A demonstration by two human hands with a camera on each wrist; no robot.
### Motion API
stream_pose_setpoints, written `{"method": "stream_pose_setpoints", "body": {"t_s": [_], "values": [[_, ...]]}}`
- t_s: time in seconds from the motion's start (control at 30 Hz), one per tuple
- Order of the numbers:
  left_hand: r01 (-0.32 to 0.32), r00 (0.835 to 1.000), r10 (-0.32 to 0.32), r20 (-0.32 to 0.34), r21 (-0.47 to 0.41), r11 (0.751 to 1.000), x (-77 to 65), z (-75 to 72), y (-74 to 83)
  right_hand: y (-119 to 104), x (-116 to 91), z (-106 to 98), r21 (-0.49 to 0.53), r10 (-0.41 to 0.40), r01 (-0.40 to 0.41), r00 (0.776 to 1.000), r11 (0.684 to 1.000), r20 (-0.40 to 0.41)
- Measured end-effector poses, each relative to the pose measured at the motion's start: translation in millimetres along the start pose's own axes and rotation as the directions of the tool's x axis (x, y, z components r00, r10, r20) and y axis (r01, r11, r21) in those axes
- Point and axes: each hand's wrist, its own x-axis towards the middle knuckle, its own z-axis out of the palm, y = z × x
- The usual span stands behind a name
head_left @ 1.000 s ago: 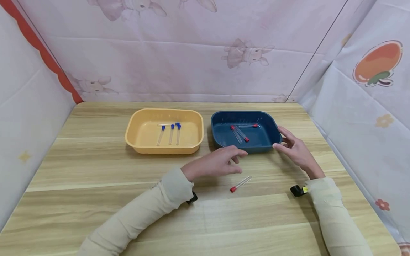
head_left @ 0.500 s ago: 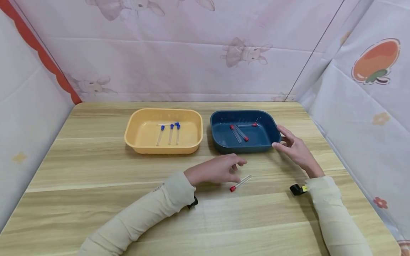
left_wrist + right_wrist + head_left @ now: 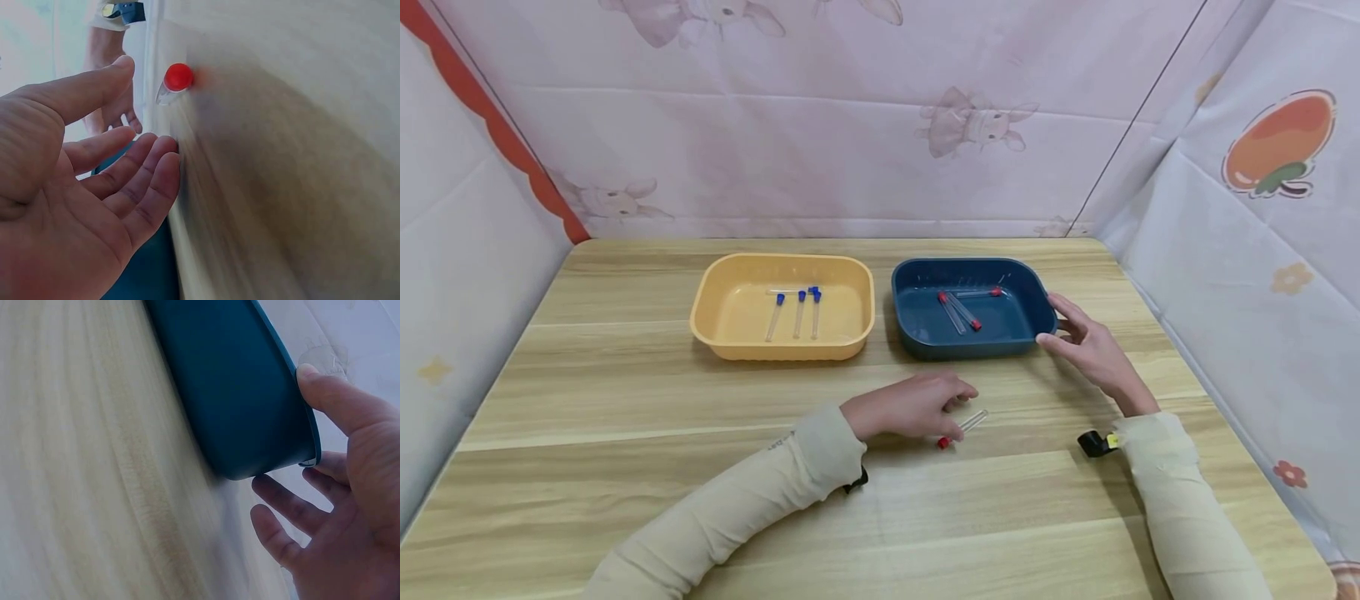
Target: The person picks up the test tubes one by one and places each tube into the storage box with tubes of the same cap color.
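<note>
My left hand (image 3: pixel 917 406) hovers low over a clear tube with a red cap (image 3: pixel 943 442) lying on the table. Its thumb partly covers that tube in the head view. In the left wrist view, the red cap (image 3: pixel 179 77) shows beyond the spread thumb and fingers, with nothing between them. My right hand (image 3: pixel 1092 354) rests at the right front corner of a dark blue tray (image 3: pixel 973 348). Seen from the right wrist, the thumb touches the tray's rim (image 3: pixel 299 378), while loosely bent fingers lie by its end wall. Several red-capped tubes (image 3: pixel 964 312) lie inside this tray.
Left of the blue tray stands a yellow tray (image 3: pixel 782 352) holding several blue-capped tubes (image 3: pixel 800 313). Both trays sit toward the back of the wooden table (image 3: pixel 625 417). Printed cloth (image 3: pixel 820 150) hangs behind the table and along both sides.
My left hand has come away from the blue tray's front, moving toward me and down to the loose red-capped tube. The right hand stays at the tray's corner.
</note>
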Motion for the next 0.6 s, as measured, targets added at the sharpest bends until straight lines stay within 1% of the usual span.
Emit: {"method": "stream_pose_setpoints", "body": {"t_s": [0.37, 0.6], "values": [[0.032, 0.999, -0.033, 0.019, 0.054, 0.998, 3.3, 6.6, 3.8, 0.3, 0.0, 0.1, -0.001, 0.000, 0.000, 1.000, 1.000, 0.003], [0.037, 0.999, -0.040, 0.025, 0.089, 0.995, 6.3, 7.7, 5.4, -1.1, 0.1, 0.2, -0.009, -0.001, 0.001, 1.000, 1.000, 0.000]]}}
